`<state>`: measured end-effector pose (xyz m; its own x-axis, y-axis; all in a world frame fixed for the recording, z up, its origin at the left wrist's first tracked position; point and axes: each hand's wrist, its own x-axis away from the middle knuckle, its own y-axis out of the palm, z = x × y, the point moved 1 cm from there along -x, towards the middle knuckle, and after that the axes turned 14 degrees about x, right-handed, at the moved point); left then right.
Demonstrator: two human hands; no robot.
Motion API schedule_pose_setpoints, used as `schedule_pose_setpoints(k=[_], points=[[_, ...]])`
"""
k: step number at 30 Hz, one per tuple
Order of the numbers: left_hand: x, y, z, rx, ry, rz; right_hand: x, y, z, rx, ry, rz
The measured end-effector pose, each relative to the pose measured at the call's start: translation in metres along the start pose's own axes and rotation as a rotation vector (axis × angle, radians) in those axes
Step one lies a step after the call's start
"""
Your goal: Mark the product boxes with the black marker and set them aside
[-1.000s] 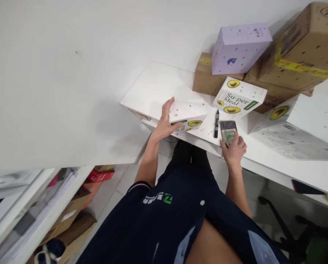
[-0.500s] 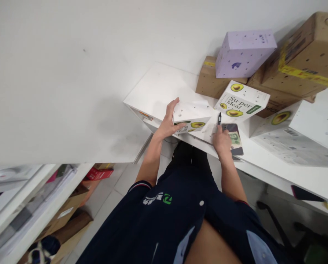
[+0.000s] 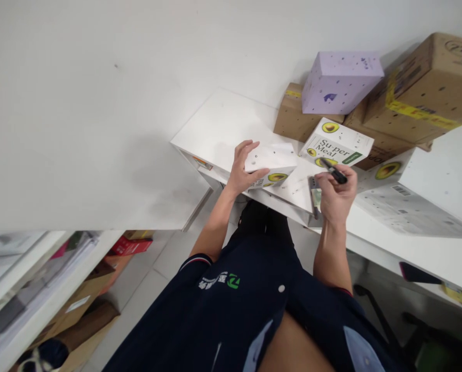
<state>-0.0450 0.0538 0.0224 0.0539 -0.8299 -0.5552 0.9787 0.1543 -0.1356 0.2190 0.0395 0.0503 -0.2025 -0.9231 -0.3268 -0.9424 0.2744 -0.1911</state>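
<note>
A white carton printed with avocados [image 3: 273,164] sits near the front edge of the white desk. My left hand [image 3: 244,168] grips its left end, thumb across the front face and fingers around the far side. In my right hand [image 3: 337,196] a black marker [image 3: 334,170] is pinched, raised above the desk and tilted, its tip toward the left. Below that hand, a phone [image 3: 315,199] with a greenish slip showing on it is partly covered. Just behind the marker stands a second avocado carton [image 3: 333,144] lettered "Su-per Meal".
A purple box [image 3: 341,85] rests on a brown cardboard box [image 3: 292,116] at the back right. More brown boxes [image 3: 420,93] are stacked beside it. A large white carton [image 3: 440,191] stands to the right. The wall [image 3: 99,103] rises at the left.
My right hand has lifted off the phone and moved right, now gripping the marker, which lay or was held flat near the phone before. My left hand stays on the carton.
</note>
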Motion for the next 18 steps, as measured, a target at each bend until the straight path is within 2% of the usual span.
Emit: schedule_pose_setpoints(k=[2,5,10,13,16,18], points=[[-0.004,0.003,-0.007,-0.062,0.05,0.005,-0.008,0.005,-0.018,0.016,-0.103,0.157],[-0.013,0.003,-0.021,-0.152,0.107,0.04,-0.021,0.018,-0.04,-0.104,-0.198,0.309],[-0.016,0.006,-0.031,-0.176,0.204,0.147,-0.034,0.037,-0.06,-0.292,-0.212,0.341],[-0.004,0.012,-0.026,-0.213,0.243,0.168,-0.039,0.045,-0.063,-0.37,-0.117,0.2],[0.009,0.02,-0.019,-0.262,0.294,0.189,-0.045,0.053,-0.06,-0.43,0.017,-0.095],[0.015,0.024,-0.015,-0.277,0.326,0.206,-0.049,0.06,-0.056,-0.424,0.037,-0.237]])
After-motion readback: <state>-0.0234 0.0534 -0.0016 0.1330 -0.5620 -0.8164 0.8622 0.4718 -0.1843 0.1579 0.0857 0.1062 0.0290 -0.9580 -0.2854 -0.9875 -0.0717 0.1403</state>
